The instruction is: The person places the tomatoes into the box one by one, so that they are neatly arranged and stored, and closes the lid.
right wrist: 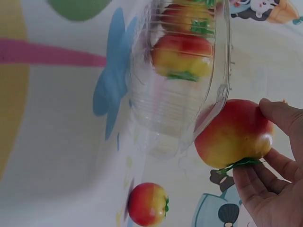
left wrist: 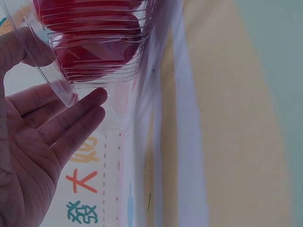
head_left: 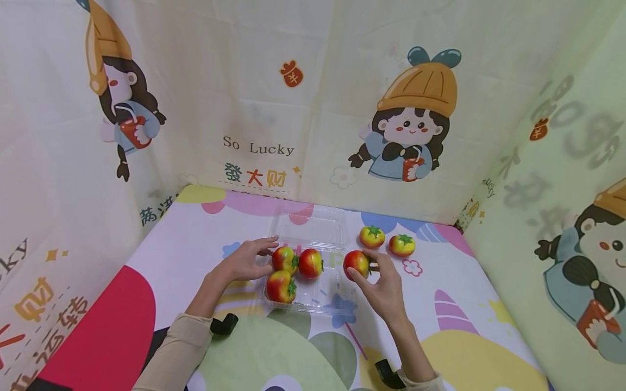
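A clear plastic clamshell box (head_left: pixel 318 308) lies with its lid (head_left: pixel 309 228) folded back. Inside, toward its left, sit three red-and-yellow tomatoes with green leafy tops: one at the back left (head_left: pixel 283 259), one beside it (head_left: pixel 310 264), one at the front left (head_left: pixel 281 287). My left hand (head_left: pixel 248 260) is at the box's left side, fingers extended and thumb by the rim, as the left wrist view shows. Above the box's right side, my right hand (head_left: pixel 383 282) grips another tomato (right wrist: pixel 234 135) between thumb and fingers. In the right wrist view this tomato is beside the rim.
Two more tomatoes, one nearer the box (head_left: pixel 372 237) and one farther right (head_left: pixel 402 245), rest on the patterned tablecloth (head_left: pixel 415 304) behind the right hand. Printed cloth walls (head_left: pixel 313 108) enclose the table at the back and sides.
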The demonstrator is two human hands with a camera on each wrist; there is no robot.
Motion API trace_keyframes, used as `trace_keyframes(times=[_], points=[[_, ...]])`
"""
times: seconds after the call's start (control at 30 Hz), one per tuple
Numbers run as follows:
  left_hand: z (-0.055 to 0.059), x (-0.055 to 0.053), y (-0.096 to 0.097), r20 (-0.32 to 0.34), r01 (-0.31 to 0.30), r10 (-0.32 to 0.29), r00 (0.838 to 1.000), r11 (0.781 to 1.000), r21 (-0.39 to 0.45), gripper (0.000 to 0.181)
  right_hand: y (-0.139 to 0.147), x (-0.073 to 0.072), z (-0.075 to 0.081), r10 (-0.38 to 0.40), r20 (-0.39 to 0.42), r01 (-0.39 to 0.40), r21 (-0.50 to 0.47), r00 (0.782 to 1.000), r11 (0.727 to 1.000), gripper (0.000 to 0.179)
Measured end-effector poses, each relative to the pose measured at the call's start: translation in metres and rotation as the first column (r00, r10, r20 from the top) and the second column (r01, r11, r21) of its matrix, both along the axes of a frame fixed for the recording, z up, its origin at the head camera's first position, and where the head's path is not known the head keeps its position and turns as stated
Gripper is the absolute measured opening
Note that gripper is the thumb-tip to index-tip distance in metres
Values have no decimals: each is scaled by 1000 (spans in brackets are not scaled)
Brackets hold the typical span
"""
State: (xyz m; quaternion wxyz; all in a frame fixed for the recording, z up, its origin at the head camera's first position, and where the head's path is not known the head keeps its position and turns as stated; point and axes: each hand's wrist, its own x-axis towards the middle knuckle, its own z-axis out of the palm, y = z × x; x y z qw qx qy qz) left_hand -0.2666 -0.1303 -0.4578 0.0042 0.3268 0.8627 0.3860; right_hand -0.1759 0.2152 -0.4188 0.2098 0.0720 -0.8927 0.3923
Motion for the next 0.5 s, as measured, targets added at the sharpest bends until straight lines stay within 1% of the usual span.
trace_keyframes(times=[0.33,0.5], points=[[0,0,0,-8,8,-8,1000,1000,1,62,-11,4,-2,27,-7,-27,21,1000,999,55],[0,0,0,-11,0,0,1000,1000,-4,62,-16,6,-4,50,-2,-50,18,999,999,56]])
